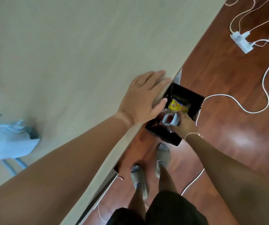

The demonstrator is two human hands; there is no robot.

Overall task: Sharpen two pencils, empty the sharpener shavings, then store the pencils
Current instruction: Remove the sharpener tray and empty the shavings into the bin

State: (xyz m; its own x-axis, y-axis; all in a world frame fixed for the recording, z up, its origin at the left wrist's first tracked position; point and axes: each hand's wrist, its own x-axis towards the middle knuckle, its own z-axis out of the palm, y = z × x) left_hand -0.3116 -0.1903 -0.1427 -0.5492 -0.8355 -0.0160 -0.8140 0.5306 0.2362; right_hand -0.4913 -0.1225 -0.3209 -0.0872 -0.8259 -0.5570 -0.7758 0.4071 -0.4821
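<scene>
Sharpener tray (171, 119) pinched by right hand (183, 125) over bin (193, 98), left hand (144, 98) flat on desk edge (85, 65)

Matt pale laminate desk (65, 54); glossy reddish wood floor (227, 103) (sheen patches); shiny black bin (193, 101).

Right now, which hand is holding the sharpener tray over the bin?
The right hand: it grips the small grey tray above the black bin on the floor. The left hand lies flat on the desk edge, holding nothing.
</scene>
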